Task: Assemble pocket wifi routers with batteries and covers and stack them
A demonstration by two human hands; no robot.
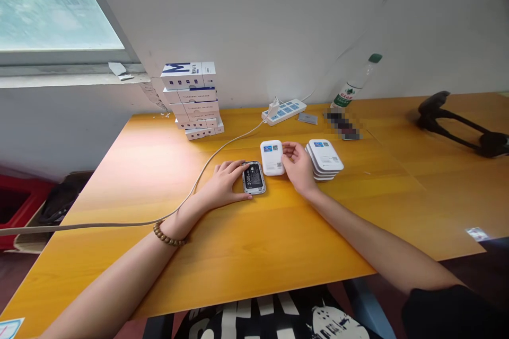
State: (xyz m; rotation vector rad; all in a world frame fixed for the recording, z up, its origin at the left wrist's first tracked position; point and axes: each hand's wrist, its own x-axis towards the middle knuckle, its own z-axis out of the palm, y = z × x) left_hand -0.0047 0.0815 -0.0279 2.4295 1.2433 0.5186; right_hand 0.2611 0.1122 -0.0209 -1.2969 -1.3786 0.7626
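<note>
My left hand (223,184) lies on the orange table (254,254), fingers curled round the left edge of a small device (254,178) whose black battery shows face up. My right hand (298,167) pinches the right edge of a white back cover (272,157) lying just behind that device. A stack of several white covers (325,159) sits right beside my right hand. A bead bracelet (167,237) is on my left wrist.
A pile of white and blue boxes (194,99) stands at the back by the wall. A white power strip (283,111) with a cable (119,223) trailing left, a plastic bottle (353,85), and a black stand (461,124) at the far right.
</note>
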